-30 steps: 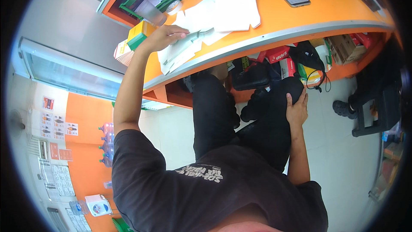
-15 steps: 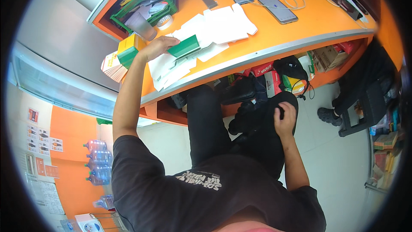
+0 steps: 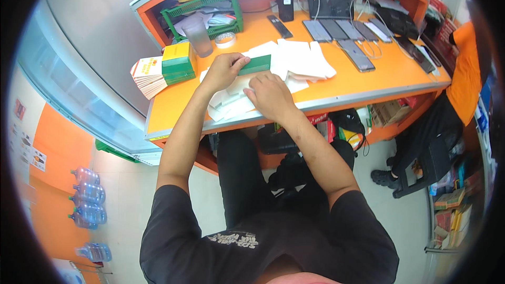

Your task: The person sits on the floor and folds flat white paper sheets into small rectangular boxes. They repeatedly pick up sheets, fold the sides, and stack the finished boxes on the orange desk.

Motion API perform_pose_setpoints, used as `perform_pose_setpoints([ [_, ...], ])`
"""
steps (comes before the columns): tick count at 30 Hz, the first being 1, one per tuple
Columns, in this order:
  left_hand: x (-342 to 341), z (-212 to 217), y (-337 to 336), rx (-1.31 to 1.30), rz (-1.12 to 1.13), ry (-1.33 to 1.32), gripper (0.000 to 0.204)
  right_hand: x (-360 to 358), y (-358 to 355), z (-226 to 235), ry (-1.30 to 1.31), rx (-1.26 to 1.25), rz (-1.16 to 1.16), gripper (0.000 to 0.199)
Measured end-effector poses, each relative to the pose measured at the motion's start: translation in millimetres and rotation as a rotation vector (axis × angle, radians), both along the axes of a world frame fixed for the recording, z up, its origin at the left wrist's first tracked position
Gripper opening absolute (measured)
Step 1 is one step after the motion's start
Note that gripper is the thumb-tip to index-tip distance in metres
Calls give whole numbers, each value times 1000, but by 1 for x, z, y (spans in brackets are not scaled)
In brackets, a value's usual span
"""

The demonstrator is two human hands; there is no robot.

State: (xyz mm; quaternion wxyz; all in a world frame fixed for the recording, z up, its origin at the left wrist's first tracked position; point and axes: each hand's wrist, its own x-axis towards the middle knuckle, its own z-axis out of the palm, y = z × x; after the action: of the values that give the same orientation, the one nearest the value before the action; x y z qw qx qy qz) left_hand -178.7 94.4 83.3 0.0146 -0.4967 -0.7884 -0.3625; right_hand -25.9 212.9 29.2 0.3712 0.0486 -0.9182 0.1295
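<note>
A curved orange tabletop (image 3: 336, 87) with a grey front edge fills the top of the view, and a pale floor lies below it. A person in a black shirt sits at it with both arms stretched forward.

The left hand (image 3: 223, 71) is curled, and its fingers pinch the left end of a small flat green box (image 3: 256, 65). The green box lies low over a spread of white paper sheets (image 3: 294, 60) near the middle of the tabletop. The right hand (image 3: 267, 94) is just below the green box, palm down, with its fingers pressed flat on the white papers. The two hands are close together but hold different things.

Left of the green box sits a stack of green and yellow boxes (image 3: 179, 63), and beside that stack is a fanned pile of white cards with red and yellow print (image 3: 148, 75). Behind the green box stands a clear plastic cup (image 3: 199, 36), with a roll of clear tape (image 3: 225, 39) next to it. A green wire tray full of papers (image 3: 205, 13) is further back. To the right of the green box lies a row of flat dark phones (image 3: 342, 34) with thin white cables.

Far left of the tabletop, blue water bottles (image 3: 87, 194) stand on the floor by an orange wall.
</note>
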Motion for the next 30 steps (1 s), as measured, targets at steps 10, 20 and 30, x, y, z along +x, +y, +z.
perform_pose_setpoints([
  [10,151,93,-113,370,155,762,11,133,-42,43,543,73,246,17],
  [20,215,27,-65,483,-709,-37,24,230,-51,49,137,-151,83,29],
  [30,203,-82,-68,130,-191,-433,14,204,-23,-17,-80,-430,-7,18],
])
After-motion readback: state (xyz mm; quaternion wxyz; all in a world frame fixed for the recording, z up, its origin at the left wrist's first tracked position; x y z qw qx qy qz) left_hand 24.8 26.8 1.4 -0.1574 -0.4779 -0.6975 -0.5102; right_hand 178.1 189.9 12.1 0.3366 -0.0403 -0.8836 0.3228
